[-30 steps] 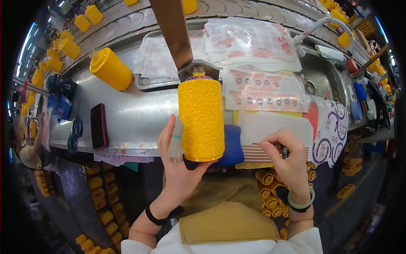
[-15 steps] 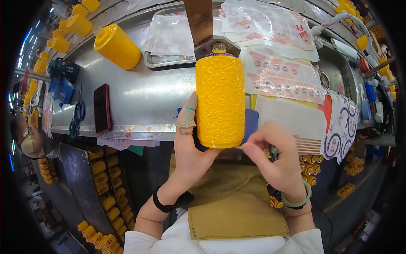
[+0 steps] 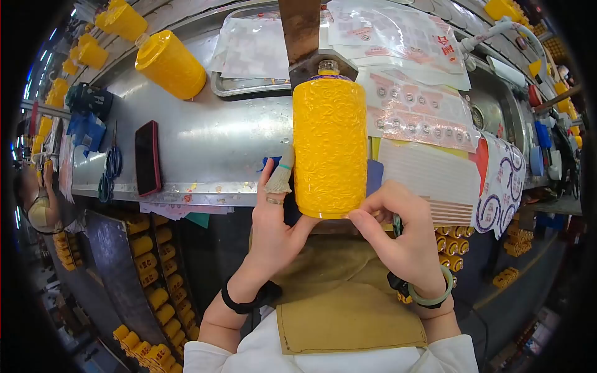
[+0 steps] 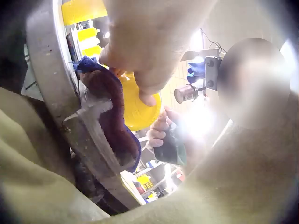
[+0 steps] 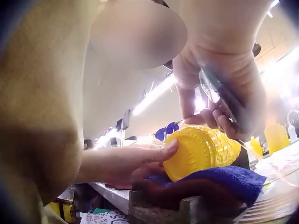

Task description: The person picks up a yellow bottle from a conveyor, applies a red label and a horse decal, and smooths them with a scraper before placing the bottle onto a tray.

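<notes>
A yellow bottle (image 3: 329,146) with an embossed pattern lies on its side, its glass neck at a brown metal bracket (image 3: 303,31). My left hand (image 3: 268,236) holds it at the base end, thumb on the base and fingers along the left side. One left finger wears a pale finger cot (image 3: 280,178). Beneath the bottle is a blue cloth (image 5: 238,182) draped over a support. My right hand (image 3: 401,233) keeps a dark green tool (image 5: 224,98) in its palm, its kind hidden by the fingers. Right thumb and forefinger pinch together right at the bottle's lower right edge.
Printed decal sheets (image 3: 416,112) and a striped sheet (image 3: 429,180) cover the right of the metal bench. To the left lie a phone (image 3: 148,158), scissors (image 3: 112,165) and another yellow bottle (image 3: 171,65). A sink (image 3: 494,99) is at the right, with a tray (image 3: 249,87) behind.
My right hand has moved left from above the striped sheet to the bottle's base edge. My left hand stays at the bottle, while the head view has shifted.
</notes>
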Demonstrator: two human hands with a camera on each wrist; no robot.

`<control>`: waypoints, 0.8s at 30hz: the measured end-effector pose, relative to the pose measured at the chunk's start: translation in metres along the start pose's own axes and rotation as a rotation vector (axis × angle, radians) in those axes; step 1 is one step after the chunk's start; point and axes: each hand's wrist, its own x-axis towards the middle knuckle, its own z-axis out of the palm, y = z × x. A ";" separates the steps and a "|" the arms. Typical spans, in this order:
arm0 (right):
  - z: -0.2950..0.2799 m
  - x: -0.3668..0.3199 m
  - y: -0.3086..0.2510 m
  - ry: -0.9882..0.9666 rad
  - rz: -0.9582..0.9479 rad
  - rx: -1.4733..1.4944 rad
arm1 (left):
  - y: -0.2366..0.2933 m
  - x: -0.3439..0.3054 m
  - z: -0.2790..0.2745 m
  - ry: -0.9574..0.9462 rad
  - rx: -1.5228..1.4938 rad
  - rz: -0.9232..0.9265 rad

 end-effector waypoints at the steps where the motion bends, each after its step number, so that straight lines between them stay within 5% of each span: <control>1: 0.000 0.000 -0.001 -0.009 0.004 0.007 | -0.003 0.000 -0.002 0.003 0.002 -0.001; 7: 0.007 0.003 -0.002 -0.009 -0.035 0.022 | 0.000 0.000 -0.006 -0.100 0.016 0.024; 13: 0.012 0.004 -0.009 0.008 -0.053 -0.038 | 0.010 -0.001 -0.012 -0.162 -0.358 -0.095; 15: 0.013 0.004 -0.010 0.017 -0.057 -0.046 | 0.010 0.000 -0.009 -0.144 -0.741 -0.155; 24: 0.020 0.004 -0.016 0.078 -0.133 -0.233 | 0.010 -0.007 -0.001 -0.140 -0.456 -0.163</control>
